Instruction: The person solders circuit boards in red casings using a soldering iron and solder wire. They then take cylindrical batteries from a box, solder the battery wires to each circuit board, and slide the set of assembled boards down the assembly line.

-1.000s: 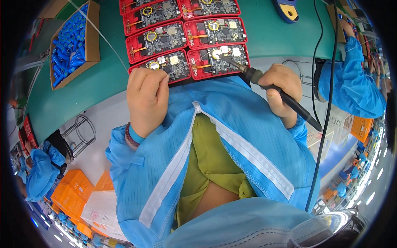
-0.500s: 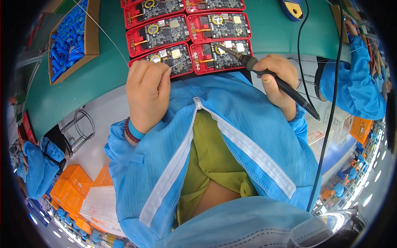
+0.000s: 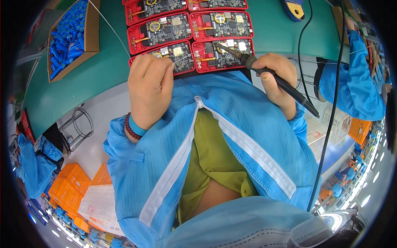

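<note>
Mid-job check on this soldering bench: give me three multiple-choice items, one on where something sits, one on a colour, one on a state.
1. Where is the cardboard box of blue parts?
A. far left on the green mat
B. on the person's lap
C. right of the boards

2. What colour are the trays that hold the circuit boards?
A. yellow
B. red
C. white

3. How is the black pen-shaped soldering iron held?
A. lying loose on the mat
B. in the left hand
C. in the right hand, tip on a board

Answers: 1 A, the box lies at the mat's left edge. 2 B, red rims frame each board. 3 C, right fingers wrap its grip while the left hand rests on the near tray.
</note>
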The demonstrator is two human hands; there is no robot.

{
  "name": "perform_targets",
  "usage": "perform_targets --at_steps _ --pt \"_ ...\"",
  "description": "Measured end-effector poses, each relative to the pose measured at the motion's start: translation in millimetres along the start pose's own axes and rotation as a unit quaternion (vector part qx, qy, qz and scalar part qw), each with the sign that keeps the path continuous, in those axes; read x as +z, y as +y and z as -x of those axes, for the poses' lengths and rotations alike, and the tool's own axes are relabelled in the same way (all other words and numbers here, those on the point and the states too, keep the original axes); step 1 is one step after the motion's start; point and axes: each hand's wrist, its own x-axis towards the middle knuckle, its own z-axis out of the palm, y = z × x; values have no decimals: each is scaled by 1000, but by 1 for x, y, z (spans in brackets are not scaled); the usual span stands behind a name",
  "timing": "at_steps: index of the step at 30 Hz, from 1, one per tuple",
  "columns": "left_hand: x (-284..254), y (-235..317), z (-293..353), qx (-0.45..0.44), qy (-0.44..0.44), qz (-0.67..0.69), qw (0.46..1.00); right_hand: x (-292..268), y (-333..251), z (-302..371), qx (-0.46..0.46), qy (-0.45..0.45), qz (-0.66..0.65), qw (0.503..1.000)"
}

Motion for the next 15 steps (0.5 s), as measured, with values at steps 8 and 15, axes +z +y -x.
perform_targets --at_steps 8,15 --pt "2 -1 0 8 1 8 1000 1 -2 3 1 23 -11 1000" --pt "7 -4 -4 30 2 8 1000 2 -1 1 0 8 -4 1000"
